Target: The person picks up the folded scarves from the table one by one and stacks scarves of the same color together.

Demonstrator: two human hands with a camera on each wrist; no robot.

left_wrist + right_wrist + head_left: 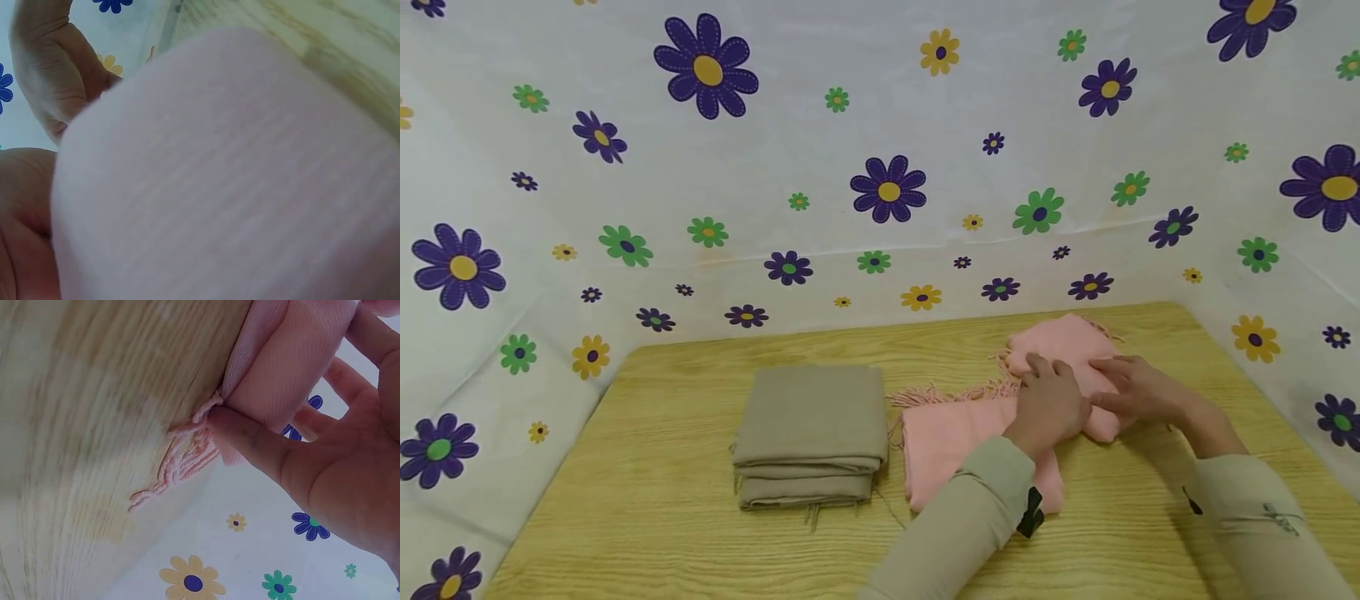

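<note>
Two pink fringed cloths, probably scarves, lie on the right part of the table. My left hand point(1051, 404) grips the rear pink scarf point(1063, 337), fingers bent over its top. In the left wrist view, blurred pink cloth point(219, 162) hides those fingers. At the scarf's right edge, my right hand point(1142, 392) holds the cloth between thumb and fingers. The right wrist view shows a rolled pink fold point(281, 369) among the fingers of that hand, one fingertip beside knotted fringe point(187, 450). A folded pink scarf point(958, 437) lies flat under my left forearm, fringe toward the back.
Left of the pink cloths stands a neat stack of folded beige cloths point(812, 417), threads hanging at its front. All this rests on a wood-grain table point(655, 467). White sheeting point(820, 150) with purple, green and yellow flowers encloses the back and both sides.
</note>
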